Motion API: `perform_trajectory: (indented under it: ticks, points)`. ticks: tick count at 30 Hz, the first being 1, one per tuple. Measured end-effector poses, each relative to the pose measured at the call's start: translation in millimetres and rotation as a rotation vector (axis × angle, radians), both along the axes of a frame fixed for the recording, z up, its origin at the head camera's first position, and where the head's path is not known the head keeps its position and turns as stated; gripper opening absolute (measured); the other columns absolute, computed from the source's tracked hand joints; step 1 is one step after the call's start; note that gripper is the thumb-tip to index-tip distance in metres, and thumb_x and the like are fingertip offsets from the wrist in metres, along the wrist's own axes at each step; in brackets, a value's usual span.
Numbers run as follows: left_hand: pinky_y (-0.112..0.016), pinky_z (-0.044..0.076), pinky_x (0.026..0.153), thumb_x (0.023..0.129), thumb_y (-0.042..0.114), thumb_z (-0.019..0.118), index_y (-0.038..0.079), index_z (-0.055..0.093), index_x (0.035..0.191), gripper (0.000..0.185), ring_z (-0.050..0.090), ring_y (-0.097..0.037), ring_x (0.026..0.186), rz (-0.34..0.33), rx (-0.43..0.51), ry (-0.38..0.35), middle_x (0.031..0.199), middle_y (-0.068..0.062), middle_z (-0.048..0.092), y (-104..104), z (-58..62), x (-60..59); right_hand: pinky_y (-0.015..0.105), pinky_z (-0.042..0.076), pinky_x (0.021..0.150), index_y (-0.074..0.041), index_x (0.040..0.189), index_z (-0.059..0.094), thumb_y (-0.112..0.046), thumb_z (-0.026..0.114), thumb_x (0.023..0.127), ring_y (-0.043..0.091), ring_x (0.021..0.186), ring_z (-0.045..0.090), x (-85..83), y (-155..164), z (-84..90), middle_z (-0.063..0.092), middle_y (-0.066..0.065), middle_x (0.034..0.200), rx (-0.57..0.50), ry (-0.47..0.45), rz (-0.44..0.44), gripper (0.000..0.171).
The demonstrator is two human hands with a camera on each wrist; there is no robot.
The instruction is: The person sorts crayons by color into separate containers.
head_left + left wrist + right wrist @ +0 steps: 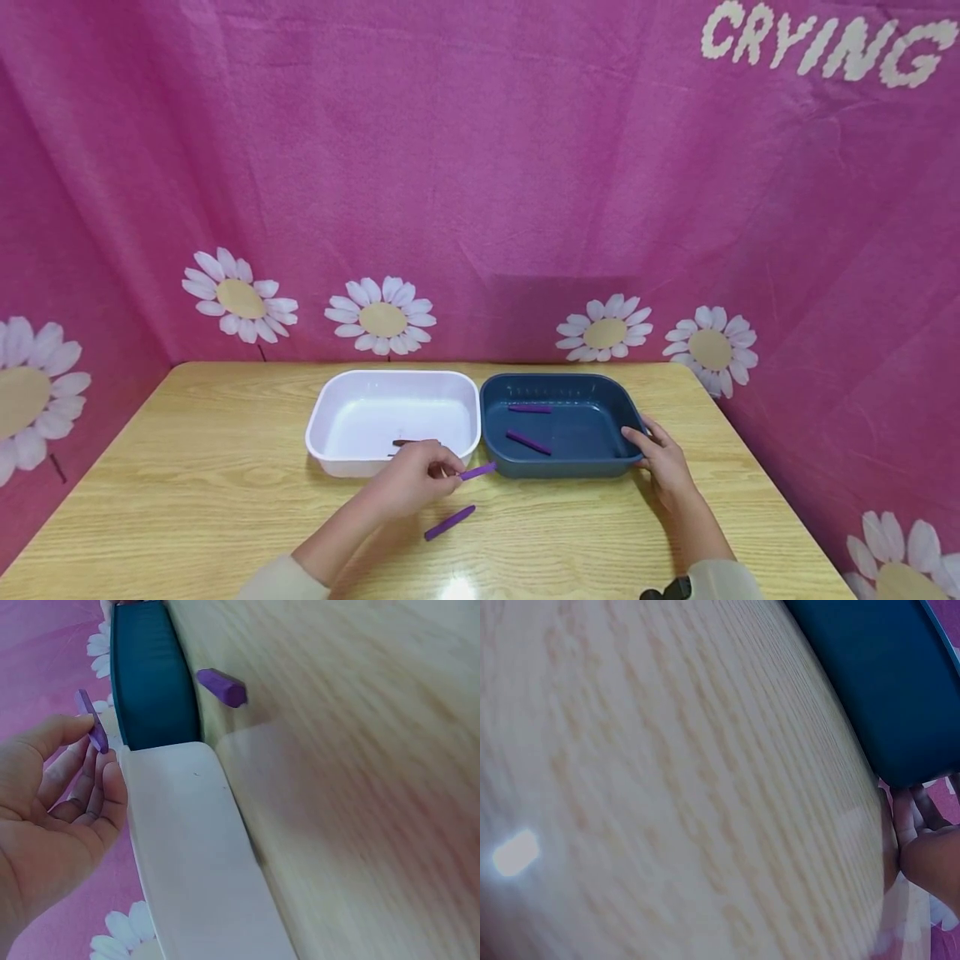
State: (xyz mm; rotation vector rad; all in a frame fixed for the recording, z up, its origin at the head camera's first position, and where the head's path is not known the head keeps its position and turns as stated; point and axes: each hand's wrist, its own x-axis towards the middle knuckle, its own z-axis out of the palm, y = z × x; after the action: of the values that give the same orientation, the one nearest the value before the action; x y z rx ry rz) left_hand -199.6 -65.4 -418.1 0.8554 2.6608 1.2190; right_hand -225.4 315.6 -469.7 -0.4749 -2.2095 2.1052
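Wooden table [187,500] before a pink daisy-print cloth backdrop [450,167].
Left hand [412,483] pinches a short purple stick [477,472]; right hand [663,462], fingers relaxed, rests against the dark blue plastic tub [562,467].

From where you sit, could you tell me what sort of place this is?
Probably a staged tabletop recording booth: a wooden table closed in by a pink daisy-print cloth backdrop, with a white bin and a blue bin.
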Motion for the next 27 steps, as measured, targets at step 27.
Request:
perform_trajectory:
  ticks: [27]
  points:
    - [-0.020, 0.042, 0.064, 0.085, 0.014, 0.066, 0.009, 0.072, 0.091, 0.010, 0.049, -0.008, 0.073, -0.006, 0.006, 0.018, 0.078, 0.002, 0.062, 51.8, 25.4, -33.5, 0.014, 0.049, 0.070, -0.006, 0.142, 0.035, -0.027, 0.060, 0.090, -0.003, 0.077, 0.061, -2.9, 1.2, -3.0, 0.056, -0.024, 0.090, -0.017, -0.013, -0.007, 0.061]
